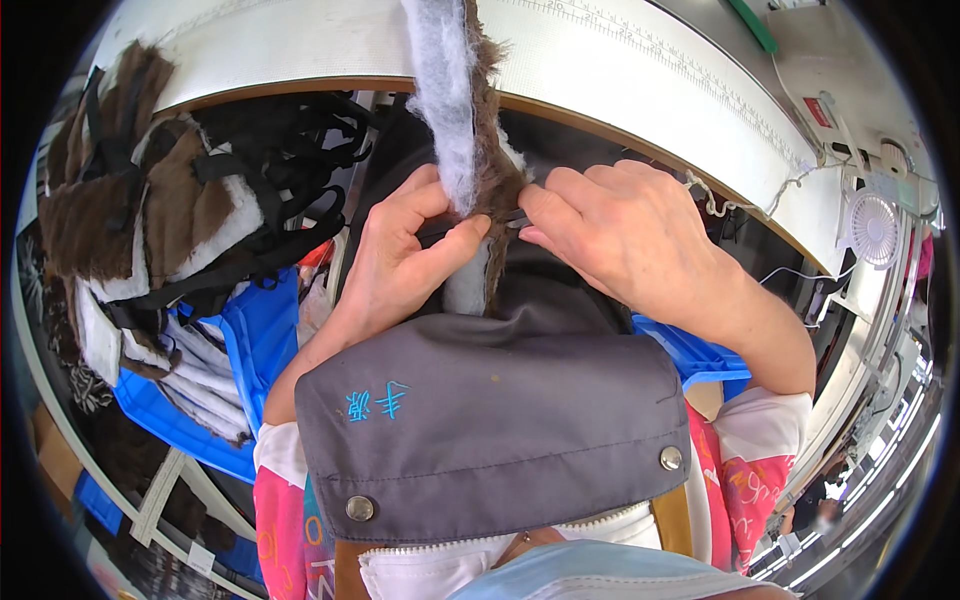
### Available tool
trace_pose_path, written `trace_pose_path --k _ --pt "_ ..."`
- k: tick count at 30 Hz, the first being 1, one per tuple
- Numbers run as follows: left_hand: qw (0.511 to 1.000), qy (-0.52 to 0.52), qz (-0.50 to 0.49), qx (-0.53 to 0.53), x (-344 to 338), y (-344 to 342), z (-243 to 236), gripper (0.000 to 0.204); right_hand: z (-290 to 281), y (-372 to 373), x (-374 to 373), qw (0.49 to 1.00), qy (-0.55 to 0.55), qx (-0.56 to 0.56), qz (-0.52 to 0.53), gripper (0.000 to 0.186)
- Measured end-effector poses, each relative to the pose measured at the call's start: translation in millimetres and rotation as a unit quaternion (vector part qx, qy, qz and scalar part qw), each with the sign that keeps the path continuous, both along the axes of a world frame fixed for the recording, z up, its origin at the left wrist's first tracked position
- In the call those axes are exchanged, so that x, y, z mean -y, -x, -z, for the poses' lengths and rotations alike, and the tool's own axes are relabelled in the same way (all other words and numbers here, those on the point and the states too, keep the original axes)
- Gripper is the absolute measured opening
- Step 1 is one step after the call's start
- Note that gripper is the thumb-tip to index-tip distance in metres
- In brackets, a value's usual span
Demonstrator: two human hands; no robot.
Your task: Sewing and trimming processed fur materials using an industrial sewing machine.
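Brown furry strip (492, 150) | left hand (400, 255) pinching it | right hand (620, 235) pinching black strap (470, 225)

Grey snap-buttoned apron (490, 430), pink-patterned white sleeves (750, 450)

Both hands, left hand (405, 255) and right hand (620, 235), pinching brown fur strip (492, 150) at table edge (640, 120).

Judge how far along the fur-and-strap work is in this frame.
Done, apparently: brown fur pieces with black straps lie heaped in the blue bin at the person's left. In hand: the left hand and right hand pinch a black strap against a brown fur strip with white padding hanging from the white table. Left: attaching this strap; no waiting pile of pieces is visible.
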State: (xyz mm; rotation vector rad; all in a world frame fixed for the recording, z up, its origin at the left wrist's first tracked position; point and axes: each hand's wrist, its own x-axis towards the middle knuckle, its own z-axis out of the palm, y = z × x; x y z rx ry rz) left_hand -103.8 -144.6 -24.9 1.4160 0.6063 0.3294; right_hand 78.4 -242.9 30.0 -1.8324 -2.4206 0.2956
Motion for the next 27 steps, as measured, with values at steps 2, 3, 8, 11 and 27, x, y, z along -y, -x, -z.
trace_pose_path --k 2,3,8,11,27 --pt "1.000 -0.001 0.004 -0.003 -1 0 -1 0.021 -1 0 -2 1.000 0.018 0.012 -0.007 0.022" --pt "1.000 0.000 0.008 -0.007 -1 0 -1 0.022 -2 0 -3 1.000 0.024 0.005 -0.010 0.022" --pt "1.000 0.026 0.012 -0.001 0 1 -2 0.022 -4 -1 -8 0.998 0.039 0.014 -0.044 0.021" --pt "0.999 0.030 0.024 0.000 1 2 -2 0.022 -4 -1 -11 0.997 0.035 -0.020 -0.059 0.022" --pt "0.995 0.099 -0.001 0.012 2 4 -1 0.019 4 -9 0 0.991 0.045 -0.120 0.042 0.023"
